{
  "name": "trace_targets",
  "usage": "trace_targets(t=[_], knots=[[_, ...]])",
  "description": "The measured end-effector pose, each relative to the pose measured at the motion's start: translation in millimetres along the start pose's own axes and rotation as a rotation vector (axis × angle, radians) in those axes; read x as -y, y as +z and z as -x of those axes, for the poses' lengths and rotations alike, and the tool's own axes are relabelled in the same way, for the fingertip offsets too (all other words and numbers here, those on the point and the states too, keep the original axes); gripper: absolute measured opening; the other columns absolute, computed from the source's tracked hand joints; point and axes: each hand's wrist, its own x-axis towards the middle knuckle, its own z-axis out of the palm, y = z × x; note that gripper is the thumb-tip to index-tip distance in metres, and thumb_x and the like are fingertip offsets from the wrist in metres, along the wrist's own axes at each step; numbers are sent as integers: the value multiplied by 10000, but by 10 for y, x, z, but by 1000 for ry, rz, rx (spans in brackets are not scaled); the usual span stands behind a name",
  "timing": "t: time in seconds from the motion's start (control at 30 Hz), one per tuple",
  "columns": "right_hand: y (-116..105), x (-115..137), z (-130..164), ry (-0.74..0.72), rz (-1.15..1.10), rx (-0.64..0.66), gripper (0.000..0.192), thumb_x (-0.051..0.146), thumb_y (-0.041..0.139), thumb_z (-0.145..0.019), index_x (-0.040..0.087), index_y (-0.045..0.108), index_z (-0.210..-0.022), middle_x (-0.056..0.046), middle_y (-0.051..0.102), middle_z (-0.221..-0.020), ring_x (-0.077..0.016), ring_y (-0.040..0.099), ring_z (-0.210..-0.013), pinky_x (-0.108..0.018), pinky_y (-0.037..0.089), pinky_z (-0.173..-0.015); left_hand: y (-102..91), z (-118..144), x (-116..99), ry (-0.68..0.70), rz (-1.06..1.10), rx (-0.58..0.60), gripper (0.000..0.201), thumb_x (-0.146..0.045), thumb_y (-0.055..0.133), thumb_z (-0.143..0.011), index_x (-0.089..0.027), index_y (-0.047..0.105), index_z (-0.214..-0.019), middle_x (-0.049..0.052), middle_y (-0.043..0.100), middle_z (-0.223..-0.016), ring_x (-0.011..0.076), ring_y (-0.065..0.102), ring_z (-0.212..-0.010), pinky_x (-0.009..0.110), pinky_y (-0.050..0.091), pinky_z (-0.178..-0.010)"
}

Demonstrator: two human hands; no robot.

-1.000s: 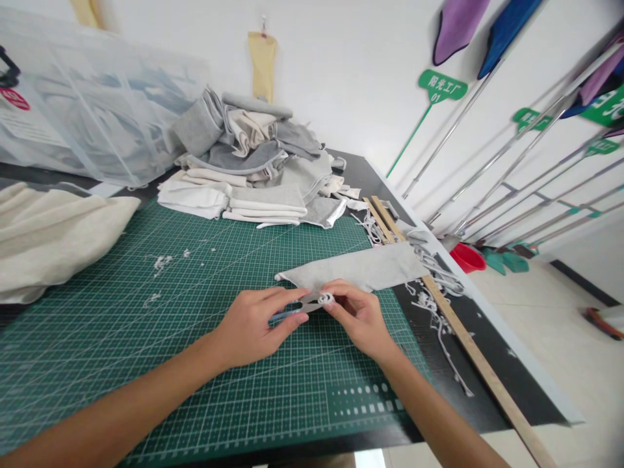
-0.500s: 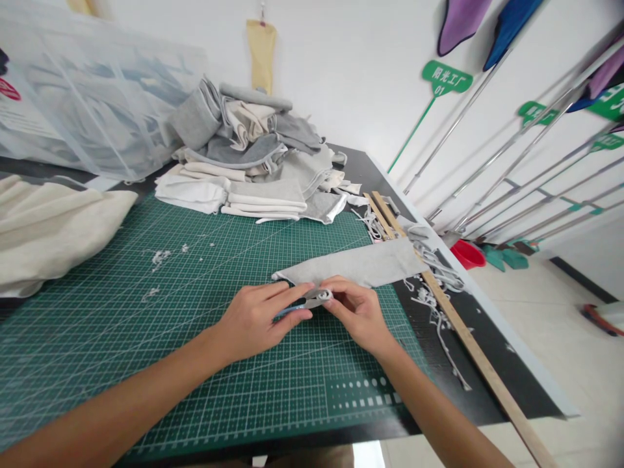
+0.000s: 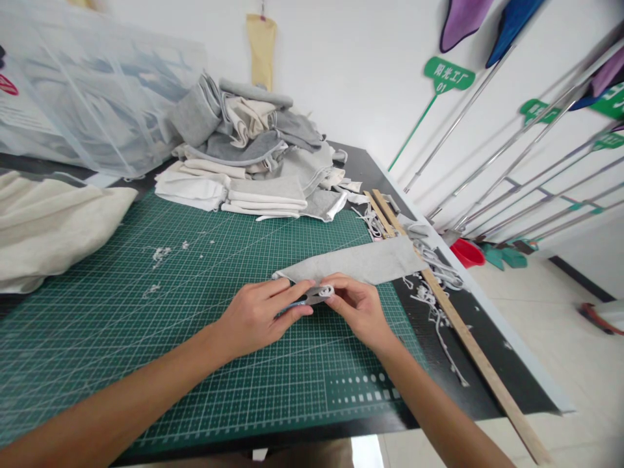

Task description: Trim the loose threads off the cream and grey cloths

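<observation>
My left hand (image 3: 258,315) is closed on small thread snips (image 3: 312,296) with a bluish handle and metal blades. The blade tips reach to a small rolled piece of grey-white fabric (image 3: 327,291), pinched between the thumb and fingers of my right hand (image 3: 355,309). From here I cannot tell whether the blades are cutting into it. Just beyond both hands, a long flat grey fabric strip (image 3: 355,260) lies across the green cutting mat (image 3: 205,390). Its right end overlaps a wooden strip at the mat's edge.
Folded grey and white fabrics (image 3: 263,195) are heaped at the back. A translucent storage bag (image 3: 97,97) stands back left, with cream cloth (image 3: 53,227) in front. Long wooden strips (image 3: 468,338) and thread scraps (image 3: 439,312) lie along the right table edge. Lint (image 3: 160,253) dots the mat.
The hands stay nearly in place. The snips' blades and the fabric roll have tilted slightly, and the camera view has shifted a little.
</observation>
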Motion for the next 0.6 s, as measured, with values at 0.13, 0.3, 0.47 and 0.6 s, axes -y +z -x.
trace_targets(t=[0.13, 0.3, 0.47, 0.6], knots=[[-7, 4, 0, 0, -18, 7, 97, 304, 719, -857, 236, 743, -922, -33, 735, -928, -176, 666, -855, -323, 532, -763, 4, 2, 5, 16, -21, 5, 401, -293, 609, -939, -152, 546, -1309, 47, 711, -943, 128, 672, -723, 249, 565, -651], [-10, 11, 0, 1, -10, 16, 105, 309, 714, -861, 226, 739, -922, -39, 732, -924, -186, 669, -872, -343, 530, -797, 6, -13, -21, 11, -25, 5, 397, -296, 601, -945, -154, 539, -1311, 42, 713, -935, 130, 674, -725, 251, 563, -645], [2, 12, -6, -4, -15, 20, 94, 291, 710, -863, 221, 739, -919, -40, 728, -917, -181, 664, -861, -334, 525, -791, 7, -25, -40, 24, -21, -10, 390, -275, 617, -936, -143, 547, -1296, 33, 709, -917, 130, 674, -725, 252, 562, -646], [4, 10, -4, -7, -19, 7, 84, 269, 712, -856, 218, 741, -917, -41, 728, -913, -178, 659, -850, -324, 527, -770, 8, -26, -44, 11, -22, -12, 379, -268, 613, -938, -134, 553, -1288, 36, 707, -912, 126, 667, -704, 251, 554, -622]])
